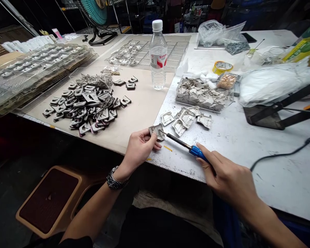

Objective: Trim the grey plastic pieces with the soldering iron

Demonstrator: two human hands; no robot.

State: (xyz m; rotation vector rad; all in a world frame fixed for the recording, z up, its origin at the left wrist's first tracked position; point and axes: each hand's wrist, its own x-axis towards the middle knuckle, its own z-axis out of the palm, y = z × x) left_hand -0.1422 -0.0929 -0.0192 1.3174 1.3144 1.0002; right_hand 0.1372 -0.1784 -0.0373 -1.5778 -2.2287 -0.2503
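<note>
Near the table's front edge, my left hand (pixel 141 146) pinches a small pale plastic part (pixel 157 131) between thumb and fingers. My right hand (pixel 226 172) is wrapped round the blue handle of a soldering iron (pixel 181 142). The iron's tip meets or lies right beside the right side of the held part; I cannot tell which. Several similar grey-white parts (pixel 185 117) lie just beyond the iron. Behind them a clear tray (pixel 179 100) holds a heap of small pale pieces (pixel 200 92).
A pile of dark-edged frame parts (pixel 93 106) lies left. A water bottle (pixel 158 57) stands mid-table. Stacked clear trays (pixel 36 74) and a fan (pixel 96 13) are at the far left. Yellow tape (pixel 222 67), a black metal stand (pixel 265 115) and a cord (pixel 281 155) are right.
</note>
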